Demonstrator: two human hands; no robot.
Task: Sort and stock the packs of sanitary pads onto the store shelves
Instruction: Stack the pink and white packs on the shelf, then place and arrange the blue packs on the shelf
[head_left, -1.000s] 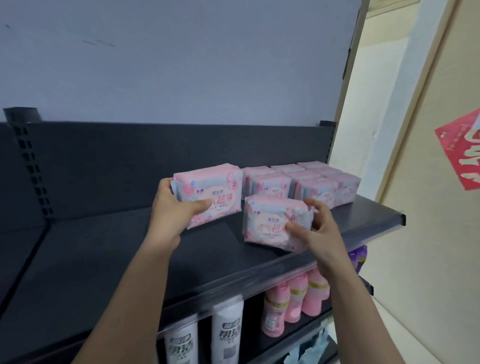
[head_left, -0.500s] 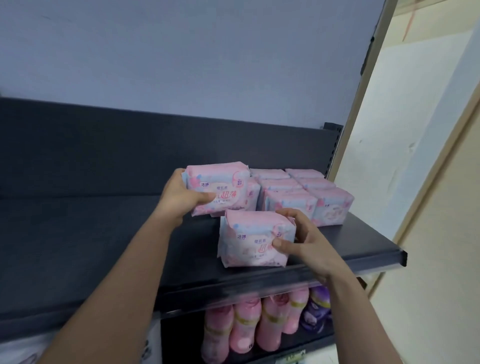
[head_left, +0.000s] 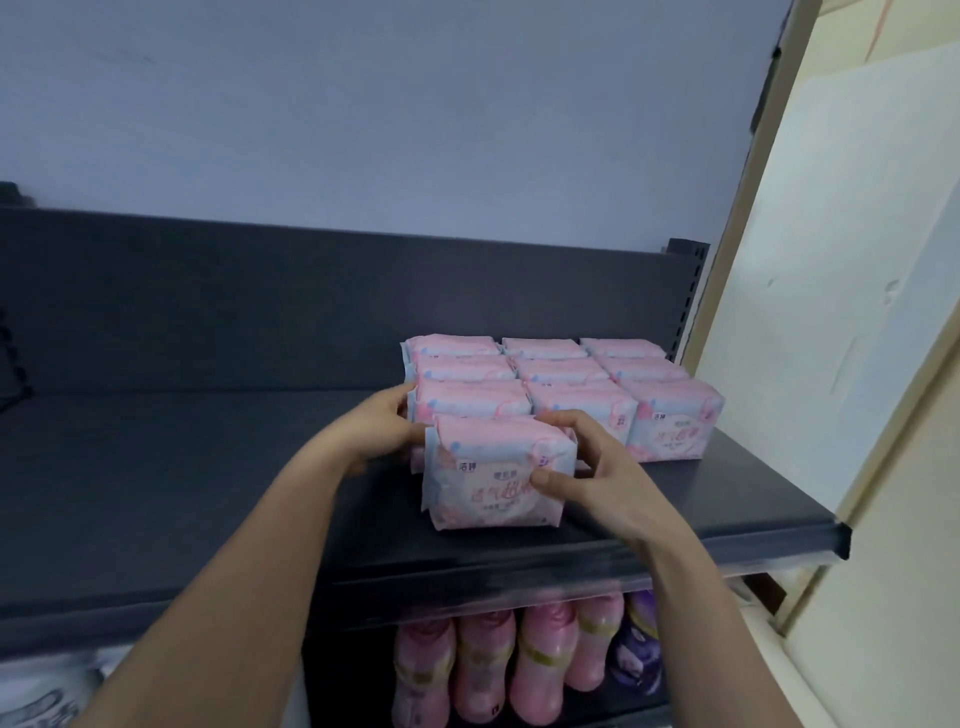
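Note:
Several pink sanitary pad packs (head_left: 566, 371) stand in three rows at the right end of a dark grey shelf (head_left: 208, 493). My left hand (head_left: 382, 431) grips the left end of a pack (head_left: 470, 402) standing at the front of the left row; its fingertips are partly hidden. My right hand (head_left: 587, 467) holds another pink pack (head_left: 488, 483) upright on the shelf just in front of that row, thumb on the printed face and fingers over its top right corner.
The shelf's left half is bare and its front lip (head_left: 571, 561) runs below my wrists. Pink bottles (head_left: 540, 665) and a purple one (head_left: 636, 649) stand on the lower shelf. A cream wall (head_left: 857, 364) closes off the right side.
My left hand carried its pack right and set it into the left row. My right hand moved its pack up to the front of that row. The camera moved closer and to the right.

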